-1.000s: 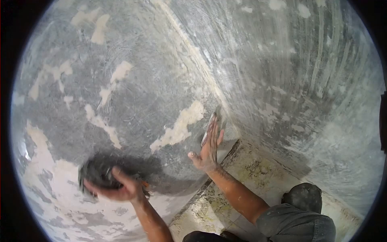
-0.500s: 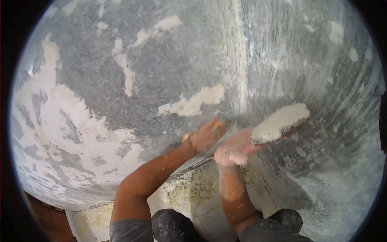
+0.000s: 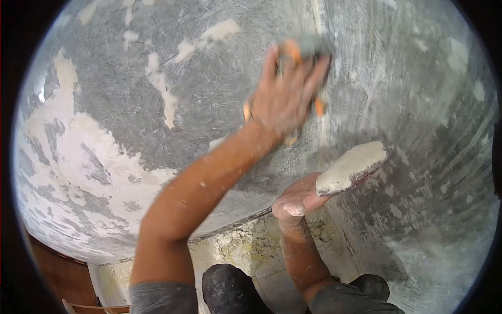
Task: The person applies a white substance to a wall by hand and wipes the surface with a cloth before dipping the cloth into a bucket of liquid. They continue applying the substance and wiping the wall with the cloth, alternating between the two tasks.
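Observation:
My left hand (image 3: pixel 285 99), blurred by motion, is pressed over a grey-green tool with orange parts (image 3: pixel 291 51) against the wall, close beside the corner line. Its fingers spread over the tool and hide most of it, so I cannot tell its exact kind. Lower and to the right, my right hand (image 3: pixel 295 199) is turned palm up, dusted white. Across its fingers lies an oblong slab coated in cream putty (image 3: pixel 353 166), with a rough, darker edge. The grey wall (image 3: pixel 204 83) carries pale patches of putty, one (image 3: pixel 215 142) partly behind my left forearm.
A vertical corner seam (image 3: pixel 320 21) divides the left wall from the streaked right wall (image 3: pixel 418 104). Below, the pale floor (image 3: pixel 246 246) is spotted with yellowish and dark marks. My dark-clad knees (image 3: pixel 227 288) are at the bottom. Something brown and wooden (image 3: pixel 65 277) stands at lower left.
My left hand has moved up the wall with the tool, from beside the lower putty patch to higher along the seam. My right hand and the slab have shifted slightly left and down.

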The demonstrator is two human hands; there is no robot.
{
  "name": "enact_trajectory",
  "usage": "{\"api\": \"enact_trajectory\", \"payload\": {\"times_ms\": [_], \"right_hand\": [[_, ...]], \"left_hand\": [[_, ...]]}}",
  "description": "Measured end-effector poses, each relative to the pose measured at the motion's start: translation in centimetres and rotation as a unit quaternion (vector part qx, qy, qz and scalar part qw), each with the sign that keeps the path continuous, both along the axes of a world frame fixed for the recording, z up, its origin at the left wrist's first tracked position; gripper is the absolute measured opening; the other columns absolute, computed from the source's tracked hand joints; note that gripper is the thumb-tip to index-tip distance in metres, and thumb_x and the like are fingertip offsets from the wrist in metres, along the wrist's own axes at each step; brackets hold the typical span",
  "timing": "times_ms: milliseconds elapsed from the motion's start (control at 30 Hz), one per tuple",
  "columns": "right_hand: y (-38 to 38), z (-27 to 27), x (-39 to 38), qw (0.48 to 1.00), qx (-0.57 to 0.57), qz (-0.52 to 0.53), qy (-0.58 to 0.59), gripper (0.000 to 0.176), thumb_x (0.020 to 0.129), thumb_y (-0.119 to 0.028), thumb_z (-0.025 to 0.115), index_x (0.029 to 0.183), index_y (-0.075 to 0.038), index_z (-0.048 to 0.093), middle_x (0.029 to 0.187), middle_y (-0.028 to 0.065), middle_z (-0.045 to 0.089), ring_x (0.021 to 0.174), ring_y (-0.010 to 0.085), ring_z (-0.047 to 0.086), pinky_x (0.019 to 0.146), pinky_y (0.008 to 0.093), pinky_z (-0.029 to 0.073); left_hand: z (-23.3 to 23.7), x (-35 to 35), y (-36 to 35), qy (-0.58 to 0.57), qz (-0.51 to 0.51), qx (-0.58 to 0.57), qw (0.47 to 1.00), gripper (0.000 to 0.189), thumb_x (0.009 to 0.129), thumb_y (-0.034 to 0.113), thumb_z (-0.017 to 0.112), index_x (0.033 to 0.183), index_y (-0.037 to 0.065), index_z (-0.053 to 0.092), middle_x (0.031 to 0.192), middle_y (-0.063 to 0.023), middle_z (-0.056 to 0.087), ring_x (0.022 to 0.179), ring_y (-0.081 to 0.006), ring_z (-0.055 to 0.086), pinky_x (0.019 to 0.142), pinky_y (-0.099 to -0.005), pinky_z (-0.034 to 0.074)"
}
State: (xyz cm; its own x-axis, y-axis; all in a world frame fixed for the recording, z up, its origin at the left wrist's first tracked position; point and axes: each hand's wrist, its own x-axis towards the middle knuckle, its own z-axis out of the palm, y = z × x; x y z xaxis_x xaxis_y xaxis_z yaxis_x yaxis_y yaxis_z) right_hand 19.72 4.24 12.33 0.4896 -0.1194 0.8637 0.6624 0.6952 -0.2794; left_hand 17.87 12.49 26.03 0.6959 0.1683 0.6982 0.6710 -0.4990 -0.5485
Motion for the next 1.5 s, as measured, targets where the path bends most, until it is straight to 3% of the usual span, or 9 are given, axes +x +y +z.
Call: {"api": "enact_trajectory", "payload": {"times_ms": [200,300,433,633,833,1033,1300,1433,1500], "right_hand": [[-1.8,1.9,0.6,1.0,-0.012,-0.008,0.017,0.084,0.093,-0.058,0.033,0.147,-0.003,0.0,0.154,0.0161,0.0,0.141,0.0295,0.003,0.114,0.0466,0.002],[-2.4,1.6,1.0,0.999,-0.005,0.013,0.037,0.085,0.092,-0.057,0.035,0.146,-0.002,0.0,0.153,0.0163,0.0,0.141,0.0296,0.002,0.114,0.0458,0.002],[-1.9,1.3,0.9,1.0,-0.002,-0.023,0.002,0.089,0.091,-0.056,0.04,0.146,0.0,-0.001,0.153,0.0191,0.0,0.141,0.0318,0.003,0.114,0.047,0.003],[0.0,-0.1,-1.3,0.999,-0.014,0.026,0.021,0.096,0.088,-0.056,0.047,0.144,0.004,-0.001,0.151,0.0233,0.001,0.141,0.0349,0.004,0.114,0.0468,0.005],[-0.6,-1.2,-2.6,0.989,-0.053,0.119,0.076,0.104,0.084,-0.056,0.056,0.144,0.006,-0.002,0.15,0.0261,0.001,0.14,0.0375,0.005,0.113,0.048,0.007],[-2.3,1.9,-0.5,0.994,-0.037,0.078,0.071,0.098,0.087,-0.054,0.051,0.143,0.007,0.0,0.15,0.0262,0.002,0.14,0.0362,0.004,0.113,0.0471,0.006],[-0.3,0.1,-1.7,0.988,-0.1,0.093,0.079,0.101,0.085,-0.053,0.056,0.143,0.009,0.0,0.148,0.0298,0.005,0.138,0.0411,0.008,0.111,0.0513,0.008],[0.2,-0.8,-2.6,0.985,-0.107,0.094,0.095,0.102,0.084,-0.054,0.056,0.143,0.009,0.001,0.148,0.0296,0.005,0.138,0.0412,0.006,0.111,0.0515,0.008],[-0.4,-0.4,-2.4,0.983,-0.126,0.097,0.092,0.098,0.088,-0.052,0.052,0.142,0.01,-0.001,0.149,0.0278,0.002,0.14,0.0384,0.005,0.113,0.0464,0.006]], "left_hand": [[-18.2,-6.6,-1.2,0.469,0.021,-0.101,0.877,0.052,0.092,0.039,0.043,0.139,0.018,0.037,0.133,-0.0006,0.048,0.132,-0.0143,0.034,0.115,-0.0515,0.003],[-15.6,-7.1,-2.3,0.519,0.071,-0.178,0.833,0.05,0.092,0.036,0.044,0.139,0.021,0.036,0.138,0.001,0.044,0.134,-0.0129,0.03,0.115,-0.0509,0.001],[-4.4,-6.4,-1.0,0.337,0.079,-0.091,0.934,0.067,0.088,0.028,0.055,0.142,0.029,0.014,0.134,-0.0037,0.048,0.125,-0.0187,0.045,0.114,-0.0461,0.015],[11.0,-3.1,-1.1,-0.075,0.046,0.057,0.994,0.046,0.092,0.025,0.039,0.138,0.016,0.041,0.134,-0.0164,0.045,0.125,-0.0322,0.039,0.106,-0.0665,0.006],[-5.8,-2.6,-0.5,0.152,0.081,-0.078,0.982,0.036,0.091,0.029,0.046,0.124,0.016,0.05,0.094,-0.0039,0.06,0.096,-0.016,0.057,0.112,-0.0571,0.014],[-15.4,-10.7,-2.1,0.415,0.01,-0.155,0.897,0.046,0.09,0.04,0.049,0.127,0.012,0.047,0.115,0.0004,0.057,0.114,-0.0172,0.05,0.116,-0.0529,0.005],[9.8,-14.3,-4.8,0.003,0.245,-0.042,0.969,0.046,0.096,0.023,0.04,0.141,0.032,0.034,0.13,-0.013,0.05,0.117,-0.0252,0.051,0.104,-0.0629,-0.017],[9.9,-13.6,-2.9,-0.149,0.17,0.216,0.95,0.051,0.086,0.021,0.054,0.136,0.021,0.041,0.109,-0.014,0.052,0.102,-0.0282,0.054,0.099,-0.0604,0.015],[5.7,-10.1,-5.0,-0.217,0.186,-0.083,0.955,0.057,0.079,0.02,0.057,0.134,0.015,0.044,0.115,-0.022,0.05,0.104,-0.0303,0.051,0.091,-0.0493,0.032]]}}
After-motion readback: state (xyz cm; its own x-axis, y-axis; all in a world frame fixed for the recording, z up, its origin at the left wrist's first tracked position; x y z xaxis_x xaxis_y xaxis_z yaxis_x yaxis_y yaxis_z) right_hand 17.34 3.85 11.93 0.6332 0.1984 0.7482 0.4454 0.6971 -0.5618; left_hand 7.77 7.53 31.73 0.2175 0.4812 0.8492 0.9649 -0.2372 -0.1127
